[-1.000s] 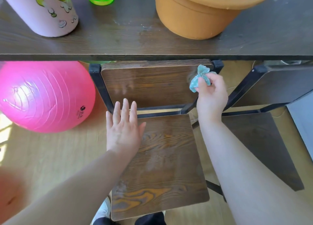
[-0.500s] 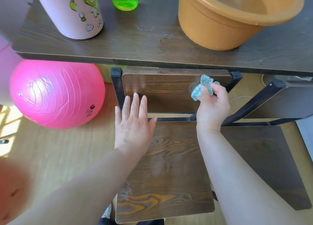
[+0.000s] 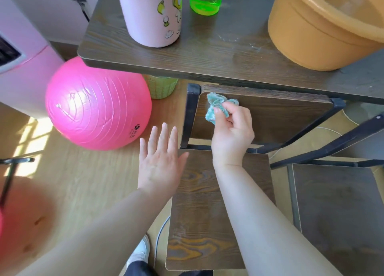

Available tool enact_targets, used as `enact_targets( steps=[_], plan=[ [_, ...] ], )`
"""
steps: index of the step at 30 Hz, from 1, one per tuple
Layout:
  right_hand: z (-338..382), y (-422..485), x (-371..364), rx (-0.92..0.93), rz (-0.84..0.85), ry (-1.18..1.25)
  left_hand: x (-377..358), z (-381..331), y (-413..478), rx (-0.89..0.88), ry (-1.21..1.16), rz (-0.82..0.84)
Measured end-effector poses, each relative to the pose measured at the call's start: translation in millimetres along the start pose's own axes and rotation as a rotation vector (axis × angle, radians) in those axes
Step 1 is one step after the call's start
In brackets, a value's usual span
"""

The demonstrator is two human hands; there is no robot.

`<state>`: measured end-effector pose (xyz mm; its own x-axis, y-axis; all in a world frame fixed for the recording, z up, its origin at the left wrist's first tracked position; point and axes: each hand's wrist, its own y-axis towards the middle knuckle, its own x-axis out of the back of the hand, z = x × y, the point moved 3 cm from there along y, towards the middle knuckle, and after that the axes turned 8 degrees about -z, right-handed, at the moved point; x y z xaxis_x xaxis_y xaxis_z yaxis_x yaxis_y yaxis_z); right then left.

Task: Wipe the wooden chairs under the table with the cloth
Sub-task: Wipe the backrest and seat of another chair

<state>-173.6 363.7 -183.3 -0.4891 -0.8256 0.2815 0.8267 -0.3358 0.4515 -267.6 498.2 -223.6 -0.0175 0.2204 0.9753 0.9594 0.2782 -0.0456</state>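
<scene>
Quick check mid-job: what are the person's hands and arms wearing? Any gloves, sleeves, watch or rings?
Nothing visible. The left hand and right hand are ungloved, and the fingers that show carry no rings. Neither wrist has a watch or band. The left forearm and right forearm are bare all the way to the frame's lower edge, so no sleeve comes into view.

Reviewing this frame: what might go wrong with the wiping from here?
1. The cloth is bunched small in the right hand, so little of it meets the chair backrest; patches may be missed.
2. The hand works just under the table edge; a knock could jolt the pink bottle standing near that edge.
3. The second chair, off to the right, might get skipped.
</scene>
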Motion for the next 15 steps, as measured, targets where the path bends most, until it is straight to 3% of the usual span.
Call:
enact_targets(
  steps=[10,15],
  plan=[
    [-45.2,-42.2,-21.8,0.06,0.112,-0.047,-24.1,28.3,-16.7,0.032,0.057,0.1],
    [-82.6,-62.1,-25.9,-0.004,0.338,-0.135,-50.0,16.8,-29.3,0.032,0.06,0.153]
  ],
)
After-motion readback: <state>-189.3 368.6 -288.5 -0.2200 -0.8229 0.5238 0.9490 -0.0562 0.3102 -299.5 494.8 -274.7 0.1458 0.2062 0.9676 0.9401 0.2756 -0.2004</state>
